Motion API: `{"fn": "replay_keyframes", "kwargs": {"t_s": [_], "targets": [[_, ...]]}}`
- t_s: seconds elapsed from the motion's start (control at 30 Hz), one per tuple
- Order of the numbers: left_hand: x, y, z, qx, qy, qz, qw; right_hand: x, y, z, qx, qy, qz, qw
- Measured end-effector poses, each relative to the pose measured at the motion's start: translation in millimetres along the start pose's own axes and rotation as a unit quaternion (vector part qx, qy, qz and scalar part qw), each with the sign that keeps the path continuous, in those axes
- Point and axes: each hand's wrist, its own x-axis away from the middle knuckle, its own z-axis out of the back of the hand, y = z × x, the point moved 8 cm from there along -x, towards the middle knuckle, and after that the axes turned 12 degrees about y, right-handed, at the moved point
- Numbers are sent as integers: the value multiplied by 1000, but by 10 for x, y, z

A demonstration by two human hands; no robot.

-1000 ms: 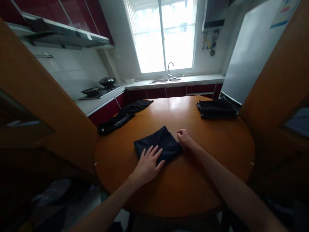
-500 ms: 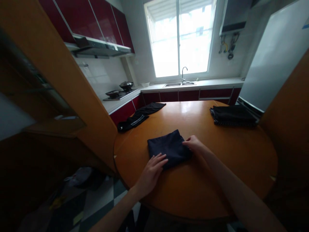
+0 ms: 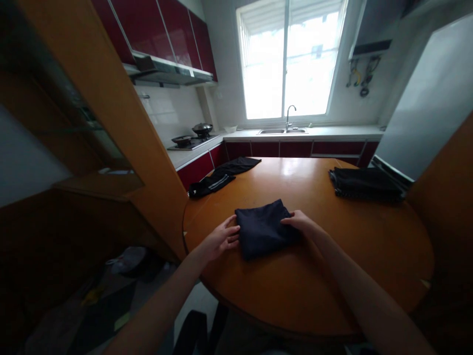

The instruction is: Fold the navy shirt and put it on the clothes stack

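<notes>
A dark navy folded garment (image 3: 265, 230) lies flat on the wooden table, one corner pointing toward the window. At its left edge is my left hand (image 3: 219, 240), fingers spread, with the tips at the cloth's side. My right hand (image 3: 301, 222) pinches the right edge between thumb and fingers, the thumb on top. Which kind of garment it is cannot be told from the folds.
Black clothing with light stripes (image 3: 211, 185) lies at the table's far left edge. A stack of folded black clothes (image 3: 365, 184) sits at the right. The round wooden table (image 3: 318, 291) stands before a counter with a sink (image 3: 272, 131) and a stove (image 3: 192, 143).
My left hand has moved off the top of the folded garment to its left edge. My right hand still holds the right edge. The view has shifted slightly left.
</notes>
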Motion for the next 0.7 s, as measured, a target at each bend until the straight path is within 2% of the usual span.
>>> {"fn": "replay_keyframes", "kwargs": {"t_s": [0.07,0.2,0.23,0.3,0.4,0.5,0.6,0.7], "targets": [[-106,25,-79,-47,21,-33,998,8,-5,-8,-40,-20,1,999],[-238,146,-338,-97,29,-167,981,15,-14,101,-139,-43,-14,989],[-260,151,-417,-91,19,-183,979,26,-24,160,-158,-44,-16,986],[-317,112,-593,-64,-18,-175,982,61,-54,319,-192,-41,-17,980],[-431,69,-908,-22,-77,-132,988,121,-72,641,-232,-25,-27,972],[-570,189,-1316,5,-115,-142,983,150,-56,1025,-265,-19,-28,964],[-733,385,-1846,15,-150,-166,975,115,-31,1519,-297,7,-6,955],[-950,592,-2464,20,-192,-177,965,15,-68,2078,-316,42,38,947]]}}
